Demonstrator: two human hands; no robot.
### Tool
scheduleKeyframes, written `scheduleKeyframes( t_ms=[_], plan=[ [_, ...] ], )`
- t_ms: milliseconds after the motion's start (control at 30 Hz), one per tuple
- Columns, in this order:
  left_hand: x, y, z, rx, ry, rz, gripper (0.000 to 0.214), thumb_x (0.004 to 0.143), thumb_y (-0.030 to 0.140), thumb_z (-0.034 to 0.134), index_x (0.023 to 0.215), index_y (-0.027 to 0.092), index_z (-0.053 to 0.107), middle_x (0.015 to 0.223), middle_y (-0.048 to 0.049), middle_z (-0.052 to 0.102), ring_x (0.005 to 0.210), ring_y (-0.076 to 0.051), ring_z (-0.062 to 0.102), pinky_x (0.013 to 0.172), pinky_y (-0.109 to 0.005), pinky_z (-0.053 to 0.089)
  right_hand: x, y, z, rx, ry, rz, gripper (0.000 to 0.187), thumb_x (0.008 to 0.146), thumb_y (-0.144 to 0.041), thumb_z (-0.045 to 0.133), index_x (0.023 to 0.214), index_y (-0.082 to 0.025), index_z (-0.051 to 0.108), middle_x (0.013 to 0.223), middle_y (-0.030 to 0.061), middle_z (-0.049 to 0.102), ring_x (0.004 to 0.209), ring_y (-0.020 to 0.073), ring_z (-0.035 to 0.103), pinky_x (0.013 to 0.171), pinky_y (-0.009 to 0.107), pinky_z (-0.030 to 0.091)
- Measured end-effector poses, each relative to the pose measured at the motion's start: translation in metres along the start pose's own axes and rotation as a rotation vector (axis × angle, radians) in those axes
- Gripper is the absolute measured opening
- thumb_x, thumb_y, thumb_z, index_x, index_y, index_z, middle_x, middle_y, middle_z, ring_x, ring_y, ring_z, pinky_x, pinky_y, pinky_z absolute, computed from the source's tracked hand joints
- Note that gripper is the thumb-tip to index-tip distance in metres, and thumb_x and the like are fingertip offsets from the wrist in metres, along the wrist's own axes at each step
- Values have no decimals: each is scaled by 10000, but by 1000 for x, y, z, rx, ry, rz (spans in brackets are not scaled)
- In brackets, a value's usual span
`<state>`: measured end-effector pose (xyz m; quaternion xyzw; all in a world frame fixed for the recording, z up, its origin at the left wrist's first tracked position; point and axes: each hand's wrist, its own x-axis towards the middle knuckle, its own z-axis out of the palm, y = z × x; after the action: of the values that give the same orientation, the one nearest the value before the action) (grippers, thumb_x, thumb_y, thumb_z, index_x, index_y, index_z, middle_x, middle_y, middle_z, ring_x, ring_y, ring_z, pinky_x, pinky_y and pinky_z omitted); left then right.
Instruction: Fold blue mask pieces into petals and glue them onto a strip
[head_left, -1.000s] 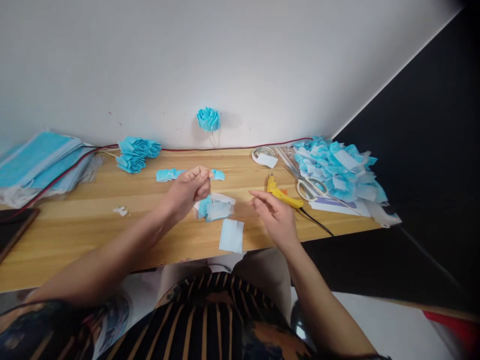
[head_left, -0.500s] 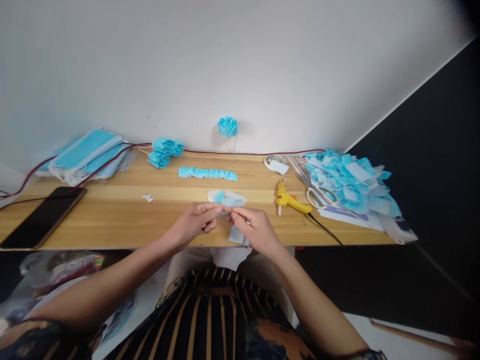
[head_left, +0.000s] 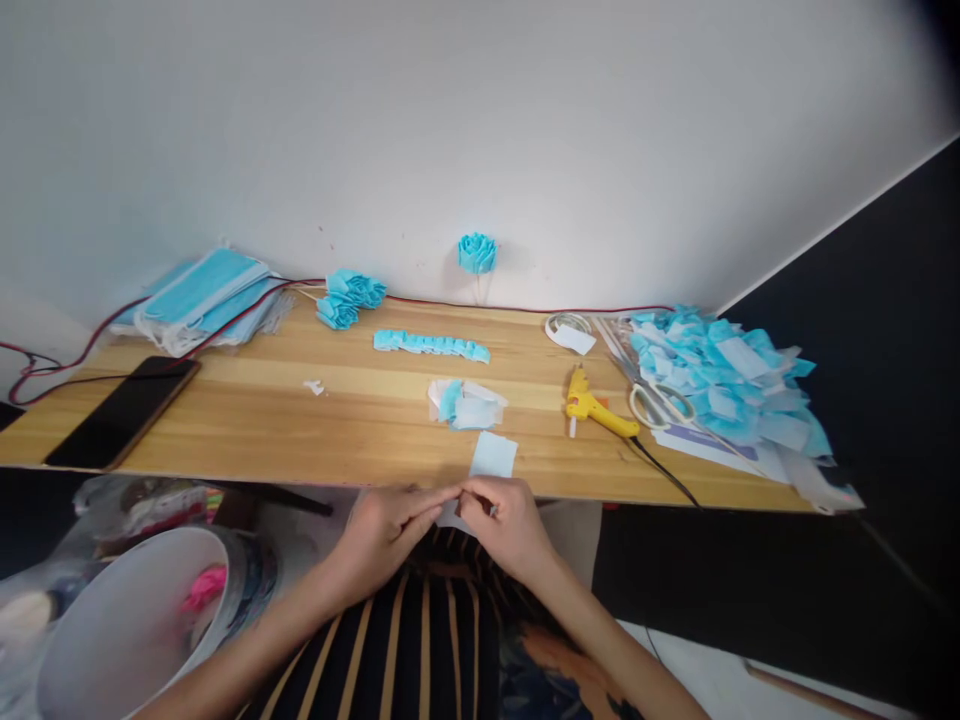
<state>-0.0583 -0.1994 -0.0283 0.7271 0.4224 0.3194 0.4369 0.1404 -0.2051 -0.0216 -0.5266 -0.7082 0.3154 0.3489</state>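
My left hand (head_left: 386,530) and my right hand (head_left: 504,522) meet fingertip to fingertip just below the front edge of the wooden table (head_left: 300,430), over my lap. Both pinch a small pale piece (head_left: 452,513) between them. A light blue square (head_left: 493,455) lies on the table edge right above my hands. Behind it sits a small pile of blue and white pieces (head_left: 466,403). A pleated blue strip (head_left: 431,345) lies farther back.
A yellow glue gun (head_left: 596,408) and scissors (head_left: 656,400) lie at the right beside a heap of blue scraps (head_left: 720,375). Blue flowers (head_left: 349,295), one flower (head_left: 478,252) by the wall, stacked masks (head_left: 202,295), a phone (head_left: 124,410) at left. A white bucket (head_left: 127,610) stands below.
My hands have come together and drawn back from the tabletop to below its front edge. The view has dipped, so the bucket under the table shows.
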Motion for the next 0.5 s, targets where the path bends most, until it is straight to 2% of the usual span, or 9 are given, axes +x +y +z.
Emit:
scheduleKeyframes(
  t_ms=[67,133,200,333,500],
  plan=[
    [-4,-4,-3,67,117,17,373,936,315,546,1254,236,726,1160,-93,770,1036,-244,749,888,-331,590,-4,0,-6,83,0,14,260,870,-158,512,766,-186,749,635,4,716,552,124,620,527,216,421],
    [-7,-8,-9,101,227,-35,372,919,310,576,1250,227,724,1162,-87,767,1034,-238,753,896,-323,598,-9,-1,-18,129,-6,3,253,907,-198,520,897,-192,773,670,10,738,579,131,654,545,217,457],
    [-8,-12,-15,122,273,-90,355,901,301,599,1217,217,738,1126,-81,777,986,-228,767,862,-309,612,-15,0,-32,128,-19,-22,255,937,-220,519,949,-201,773,682,8,739,599,132,672,583,221,486],
    [-5,-15,-18,139,288,-76,298,884,294,606,1111,214,782,1069,-86,788,952,-234,775,822,-309,627,-24,9,-53,52,19,-56,315,980,-256,498,779,-208,735,606,-10,682,568,126,655,590,223,476],
    [7,-8,-16,121,294,-52,263,907,297,588,1045,232,803,1004,-82,804,898,-231,781,796,-307,634,-24,25,-63,-9,152,6,349,971,-287,517,676,-202,683,546,-14,642,513,131,624,532,229,448]
  ],
)
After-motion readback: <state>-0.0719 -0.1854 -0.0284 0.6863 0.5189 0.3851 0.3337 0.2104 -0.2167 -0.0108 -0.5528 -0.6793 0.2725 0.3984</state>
